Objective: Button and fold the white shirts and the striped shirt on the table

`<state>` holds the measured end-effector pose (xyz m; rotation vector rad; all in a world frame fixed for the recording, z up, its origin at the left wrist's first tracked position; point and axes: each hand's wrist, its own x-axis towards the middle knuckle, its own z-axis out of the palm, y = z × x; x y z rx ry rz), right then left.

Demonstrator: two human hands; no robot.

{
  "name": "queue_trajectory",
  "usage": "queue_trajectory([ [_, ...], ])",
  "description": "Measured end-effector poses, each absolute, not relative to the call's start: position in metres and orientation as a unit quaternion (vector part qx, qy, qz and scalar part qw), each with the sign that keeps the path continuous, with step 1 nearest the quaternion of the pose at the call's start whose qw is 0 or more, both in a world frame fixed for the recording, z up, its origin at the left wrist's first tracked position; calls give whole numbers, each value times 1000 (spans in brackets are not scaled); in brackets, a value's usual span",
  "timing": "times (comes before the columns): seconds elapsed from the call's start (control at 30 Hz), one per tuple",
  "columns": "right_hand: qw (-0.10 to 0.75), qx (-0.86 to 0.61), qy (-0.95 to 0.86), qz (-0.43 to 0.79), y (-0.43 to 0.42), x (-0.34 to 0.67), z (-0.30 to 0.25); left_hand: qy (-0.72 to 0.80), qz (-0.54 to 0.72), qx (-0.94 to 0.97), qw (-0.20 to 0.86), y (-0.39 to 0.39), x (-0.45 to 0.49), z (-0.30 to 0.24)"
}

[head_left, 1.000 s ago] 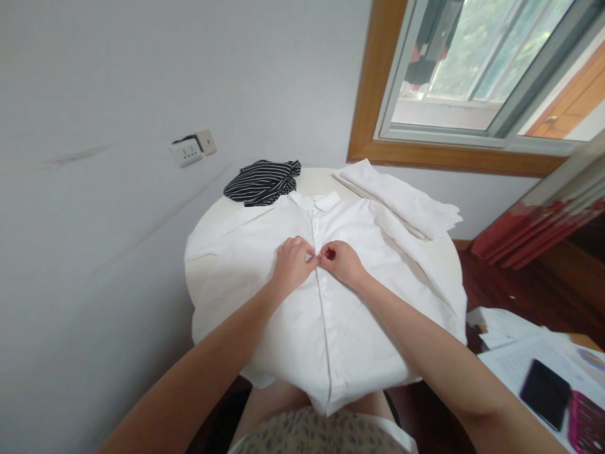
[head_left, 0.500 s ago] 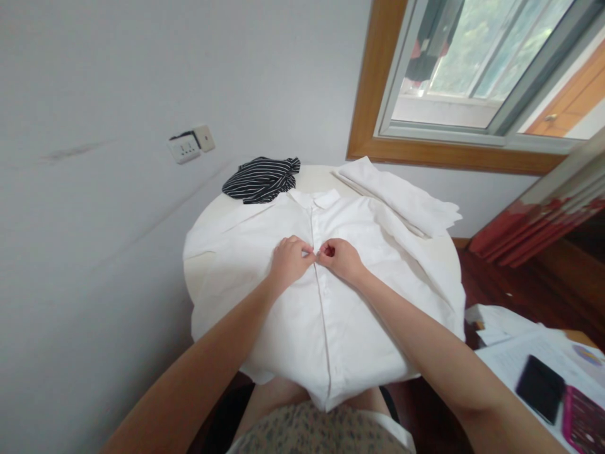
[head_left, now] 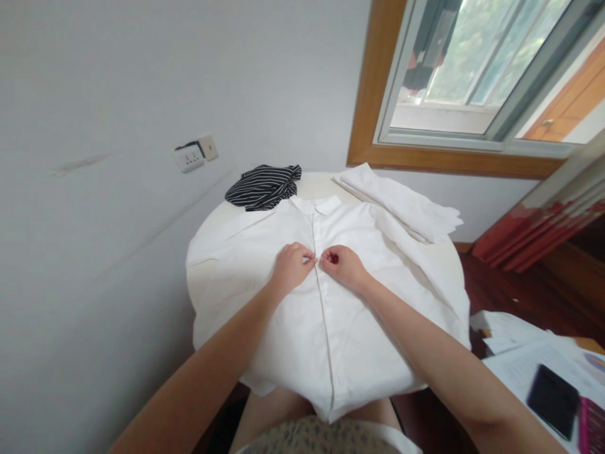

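Observation:
A white button-up shirt (head_left: pixel 293 328) lies front side up, spread over a round white table (head_left: pixel 204 234), its collar toward the wall and its hem hanging over the near edge. My left hand (head_left: pixel 293 268) pinches the shirt's front placket a little below the collar. Just across the front opening, my right hand (head_left: pixel 344 265) pinches the other front edge with thumb and forefinger. The fingertips of both hands nearly meet. Any button between them is too small to make out.
At the table's far side lie a black-and-white striped cloth (head_left: pixel 265 187) and a folded white garment (head_left: pixel 401 200). A wall socket (head_left: pixel 190 157) is at left, a window above right. Papers and a black phone (head_left: pixel 553 400) sit at lower right.
The whole view has shifted slightly, with the scene sitting a little lower. Both hands stay at the same spot on the placket, and the fingertips have come slightly apart.

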<state>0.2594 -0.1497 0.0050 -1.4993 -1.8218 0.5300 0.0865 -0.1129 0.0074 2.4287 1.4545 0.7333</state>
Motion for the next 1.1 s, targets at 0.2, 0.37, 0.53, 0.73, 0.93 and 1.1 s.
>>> queue_trajectory([
  [0.2, 353, -574, -715, 187, -149, 259, 4, 461, 260, 842, 106, -109, 84, 5],
  [0.37, 337, -559, -727, 214, -154, 267, 14, 448, 253, 849, 117, -114, 81, 15],
  [0.53, 273, -545, -760, 226, -193, 276, 43, 417, 227, 870, 130, -150, 66, 37],
  [0.73, 206, -583, -764, 183, -252, 254, 53, 391, 210, 884, 148, -211, 59, 43],
  [0.93, 191, -651, -729, 91, -270, 230, 36, 440, 225, 861, 123, -240, 67, 33],
  [1.1, 205, -675, -703, 93, -270, 229, 32, 471, 234, 845, 102, -242, 72, 27],
])
